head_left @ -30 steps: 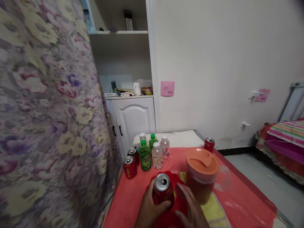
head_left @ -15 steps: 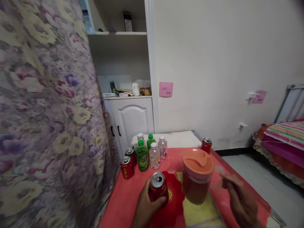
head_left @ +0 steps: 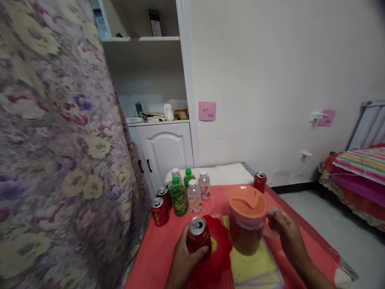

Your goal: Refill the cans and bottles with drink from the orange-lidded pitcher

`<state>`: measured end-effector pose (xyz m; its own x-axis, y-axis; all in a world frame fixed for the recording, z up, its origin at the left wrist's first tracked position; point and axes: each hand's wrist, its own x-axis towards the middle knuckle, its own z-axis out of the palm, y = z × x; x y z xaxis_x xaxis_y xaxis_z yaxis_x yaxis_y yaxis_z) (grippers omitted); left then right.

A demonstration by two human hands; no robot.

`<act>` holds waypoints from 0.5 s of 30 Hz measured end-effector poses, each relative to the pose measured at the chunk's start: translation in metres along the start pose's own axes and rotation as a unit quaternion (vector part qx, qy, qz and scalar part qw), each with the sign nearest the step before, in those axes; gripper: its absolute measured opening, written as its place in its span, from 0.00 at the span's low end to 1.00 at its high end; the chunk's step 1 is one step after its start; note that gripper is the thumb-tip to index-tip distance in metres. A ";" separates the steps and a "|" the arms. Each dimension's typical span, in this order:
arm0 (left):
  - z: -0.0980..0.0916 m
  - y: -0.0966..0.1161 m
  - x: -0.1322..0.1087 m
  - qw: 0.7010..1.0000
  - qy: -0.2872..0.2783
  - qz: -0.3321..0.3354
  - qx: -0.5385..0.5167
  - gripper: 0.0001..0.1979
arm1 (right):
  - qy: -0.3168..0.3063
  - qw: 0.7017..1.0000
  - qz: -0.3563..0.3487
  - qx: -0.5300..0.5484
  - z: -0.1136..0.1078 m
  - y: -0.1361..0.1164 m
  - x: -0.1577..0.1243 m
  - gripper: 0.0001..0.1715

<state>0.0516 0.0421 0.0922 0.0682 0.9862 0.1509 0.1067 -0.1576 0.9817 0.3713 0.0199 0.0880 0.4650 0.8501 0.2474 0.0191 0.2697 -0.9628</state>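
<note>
My left hand (head_left: 185,257) is wrapped round an opened red drink can (head_left: 197,236) standing on a red flower-shaped mat (head_left: 218,253). To its right stands a clear pitcher (head_left: 246,237) with an orange lid (head_left: 247,201) and brown liquid inside. My right hand (head_left: 285,233) is closed on the pitcher's clear handle at its right side. Both sit on a table under a red cloth (head_left: 162,257).
Two red cans (head_left: 159,210), two green bottles (head_left: 179,197) and pale bottles (head_left: 194,196) cluster at the table's back left. Another red can (head_left: 260,182) stands at the back right. A floral curtain (head_left: 54,152) hangs left, a white cupboard (head_left: 164,148) behind, a bed (head_left: 357,176) right.
My right hand left the red mat beside the can, swung round to the right of the pitcher and closed on its handle. My left hand has stayed on the can.
</note>
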 end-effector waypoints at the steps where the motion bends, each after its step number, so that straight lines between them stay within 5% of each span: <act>1: 0.000 0.000 0.000 1.000 0.000 -0.002 0.000 0.36 | 0.000 1.000 0.008 0.016 0.001 0.001 0.002 0.27; 15: -0.001 -0.004 -0.005 1.000 0.003 0.004 0.002 0.36 | -0.042 0.994 0.016 0.099 0.007 0.001 0.009 0.32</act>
<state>0.0499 0.0383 0.0872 0.0631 0.9852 0.1594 0.1111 -0.1657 0.9799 0.3689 0.0307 0.0901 0.3866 0.8923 0.2331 -0.1725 0.3183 -0.9322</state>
